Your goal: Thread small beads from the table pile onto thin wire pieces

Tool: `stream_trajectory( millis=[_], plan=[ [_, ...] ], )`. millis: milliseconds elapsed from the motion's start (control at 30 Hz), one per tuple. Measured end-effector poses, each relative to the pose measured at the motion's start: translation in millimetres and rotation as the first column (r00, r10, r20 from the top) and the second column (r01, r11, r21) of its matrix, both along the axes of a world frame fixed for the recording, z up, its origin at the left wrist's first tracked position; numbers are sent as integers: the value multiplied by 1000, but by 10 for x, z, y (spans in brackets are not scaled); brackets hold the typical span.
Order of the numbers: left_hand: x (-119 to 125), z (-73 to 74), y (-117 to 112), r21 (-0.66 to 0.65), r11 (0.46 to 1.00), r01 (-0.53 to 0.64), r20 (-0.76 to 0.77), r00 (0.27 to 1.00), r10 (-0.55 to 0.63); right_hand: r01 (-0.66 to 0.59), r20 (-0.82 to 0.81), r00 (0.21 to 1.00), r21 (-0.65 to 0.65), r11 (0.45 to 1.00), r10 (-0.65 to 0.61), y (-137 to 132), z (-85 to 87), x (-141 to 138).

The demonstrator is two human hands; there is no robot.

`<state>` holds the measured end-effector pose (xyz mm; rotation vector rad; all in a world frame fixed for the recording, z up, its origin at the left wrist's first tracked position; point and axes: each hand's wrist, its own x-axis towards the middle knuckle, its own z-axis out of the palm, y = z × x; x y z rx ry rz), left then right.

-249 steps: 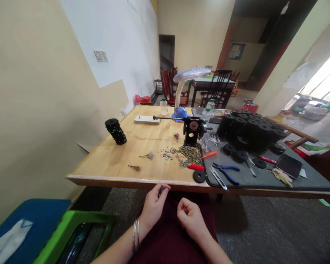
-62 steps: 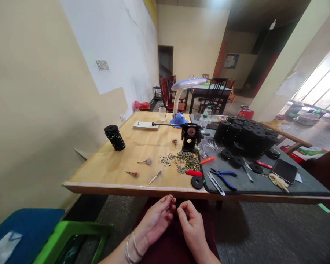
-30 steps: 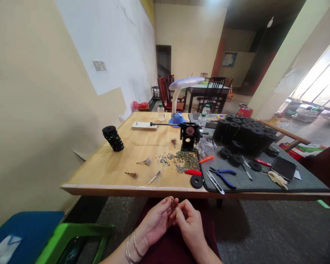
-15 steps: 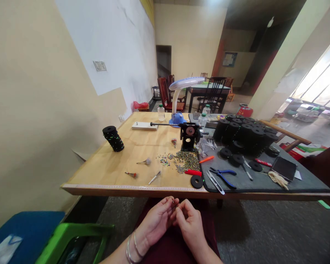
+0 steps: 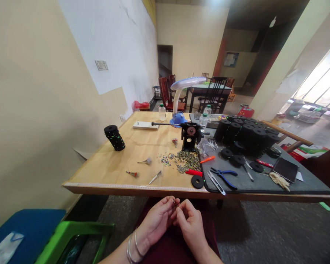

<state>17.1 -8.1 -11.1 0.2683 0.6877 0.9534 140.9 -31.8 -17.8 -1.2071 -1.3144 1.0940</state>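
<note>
Over the lap, just in front of the table edge, my left hand (image 5: 158, 219) and my right hand (image 5: 191, 224) meet at the fingertips. The left thumb and fingers are pinched on a tiny piece, too small to name. My right thumb and index finger press together beside it, and whatever is between them cannot be made out. Nearest on the table are a black foam ring (image 5: 197, 182), a red tube-like piece (image 5: 194, 172), a white-handled slim tool (image 5: 155, 177) and a pile of small striped metal pieces (image 5: 187, 160).
A black winding device (image 5: 189, 137) with a long rod stands mid-table before a desk lamp (image 5: 178, 118). Blue-handled pliers (image 5: 225, 177) and snips (image 5: 216, 182) lie on the grey mat (image 5: 243, 187). Black foam spools (image 5: 244, 134) crowd the right; one wound spool (image 5: 114, 138) stands left.
The view has shifted slightly, so the table appears a little further right. Both hands keep almost the same pose, fingertips together.
</note>
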Motion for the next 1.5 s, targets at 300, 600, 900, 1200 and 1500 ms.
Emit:
stream_trajectory(
  millis=[300, 600, 900, 1200, 1500],
  plan=[
    [7, -2, 9, 9, 1000, 0, -5, 1000, 0, -7, -13, 1000, 4, 1000, 7, -7, -8, -3],
    [12, 25, 10, -2, 1000, -6, -9, 1000, 6, -11, -32, 999, 9, 1000, 12, -7, 29, -7],
    [9, -29, 13, -23, 1000, -16, 2, 1000, 16, -9, -5, 1000, 19, 1000, 9, -4, -3, -6],
    [-5, -69, 19, -34, 999, -16, 36, 999, 17, 1, -12, 1000, 6, 1000, -1, 0, -36, 4],
    [5, -46, 13, -12, 1000, -9, 21, 1000, 9, 15, -28, 1000, -6, 1000, -15, 3, -13, -7]
  ],
)
